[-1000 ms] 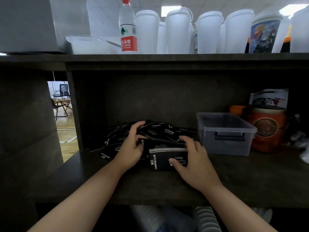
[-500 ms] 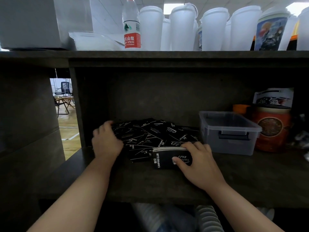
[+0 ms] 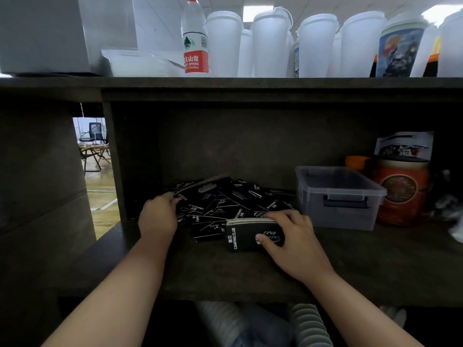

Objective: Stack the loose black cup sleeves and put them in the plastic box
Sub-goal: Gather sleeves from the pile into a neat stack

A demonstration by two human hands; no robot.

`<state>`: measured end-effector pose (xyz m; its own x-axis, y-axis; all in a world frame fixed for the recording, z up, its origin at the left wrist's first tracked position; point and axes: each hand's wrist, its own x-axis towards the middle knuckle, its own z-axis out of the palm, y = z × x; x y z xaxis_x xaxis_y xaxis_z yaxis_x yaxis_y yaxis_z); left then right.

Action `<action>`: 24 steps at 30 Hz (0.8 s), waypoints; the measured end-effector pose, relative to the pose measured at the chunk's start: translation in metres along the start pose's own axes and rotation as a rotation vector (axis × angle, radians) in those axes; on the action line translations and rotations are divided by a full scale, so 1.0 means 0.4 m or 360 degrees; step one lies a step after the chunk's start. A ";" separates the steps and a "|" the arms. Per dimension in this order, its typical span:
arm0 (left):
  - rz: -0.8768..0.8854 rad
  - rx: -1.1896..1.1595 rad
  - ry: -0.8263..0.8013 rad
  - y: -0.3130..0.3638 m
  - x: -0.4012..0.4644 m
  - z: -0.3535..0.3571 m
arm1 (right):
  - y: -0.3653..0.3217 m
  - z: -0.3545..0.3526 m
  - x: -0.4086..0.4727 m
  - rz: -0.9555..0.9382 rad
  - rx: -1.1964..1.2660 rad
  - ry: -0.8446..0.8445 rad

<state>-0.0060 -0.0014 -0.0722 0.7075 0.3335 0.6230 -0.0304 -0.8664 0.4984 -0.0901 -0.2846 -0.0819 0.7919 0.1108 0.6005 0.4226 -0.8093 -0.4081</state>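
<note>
Shelving of dark wood [image 3: 250,271] fills the view, lidded white cups [image 3: 270,46] and a water bottle [image 3: 195,41] above, a bright room with chairs beyond its left edge. Loose black cup sleeves [image 3: 233,199] lie scattered at all angles beside the clear plastic box [image 3: 338,196]. The right hand [image 3: 290,236] grips an upright stack of sleeves [image 3: 248,234], long axis left-right, while the left hand [image 3: 157,216] pinches one tilted sleeve [image 3: 200,184] slanting up to the right.

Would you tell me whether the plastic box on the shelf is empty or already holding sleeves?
Empty, apparently: the plastic box has no lid and nothing black shows through its clear walls.
</note>
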 end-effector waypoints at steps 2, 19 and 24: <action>0.0193 -0.0058 0.0061 0.024 -0.009 0.001 | -0.004 -0.004 0.000 0.0009 0.0075 0.0001; 0.0211 -0.1069 -0.0280 0.191 -0.127 -0.063 | 0.005 0.002 0.005 -0.0022 -0.0010 0.0029; -0.0811 -0.1528 -0.0474 0.343 -0.236 0.005 | 0.001 0.002 0.006 -0.0034 -0.0060 0.0036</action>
<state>-0.0756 -0.1523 -0.0640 0.9291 0.3532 0.1098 -0.1296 0.0328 0.9910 -0.0877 -0.2843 -0.0814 0.7727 0.1153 0.6243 0.4219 -0.8280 -0.3693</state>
